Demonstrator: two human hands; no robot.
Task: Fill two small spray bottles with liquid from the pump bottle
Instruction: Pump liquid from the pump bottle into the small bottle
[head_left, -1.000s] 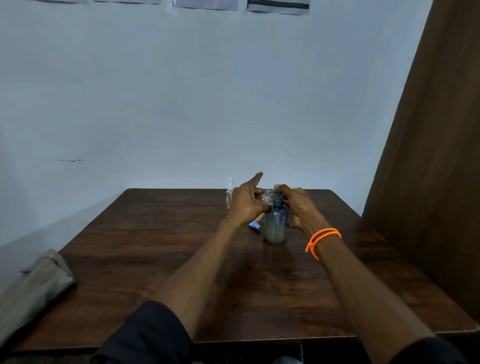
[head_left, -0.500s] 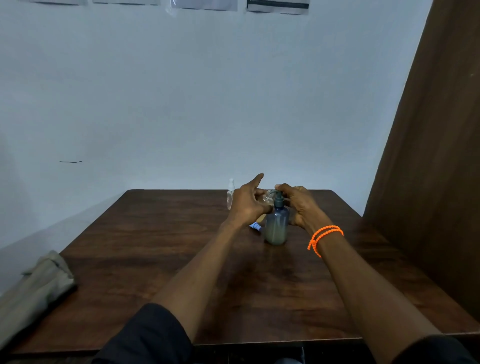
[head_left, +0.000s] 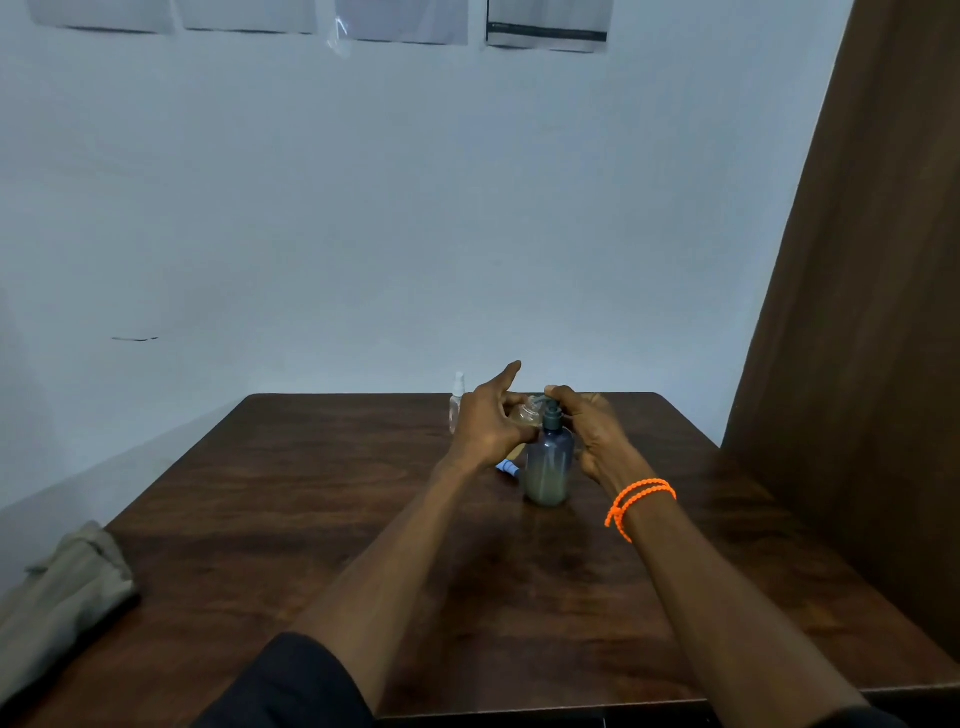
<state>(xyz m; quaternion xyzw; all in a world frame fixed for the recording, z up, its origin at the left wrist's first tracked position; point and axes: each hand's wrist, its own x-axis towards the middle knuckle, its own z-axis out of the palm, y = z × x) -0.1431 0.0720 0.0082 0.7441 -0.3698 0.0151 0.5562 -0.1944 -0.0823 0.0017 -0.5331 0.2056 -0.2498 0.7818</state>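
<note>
A grey-blue pump bottle (head_left: 549, 467) with a dark pump head stands upright on the wooden table (head_left: 322, 519), partly filled with pale liquid. My left hand (head_left: 488, 421) holds a small clear spray bottle (head_left: 527, 413) tilted up against the pump's spout, index finger stretched out. My right hand (head_left: 592, 431) sits at the bottle's right side, with its fingers curled over the pump head. A second small clear spray bottle (head_left: 457, 402) stands upright behind my left hand. A small white and blue cap piece (head_left: 508, 467) lies on the table left of the pump bottle.
A folded grey-green cloth (head_left: 62, 592) lies over the table's near left edge. A brown wooden panel (head_left: 872, 312) rises along the right side. A pale wall with paper sheets (head_left: 545, 23) stands behind the table.
</note>
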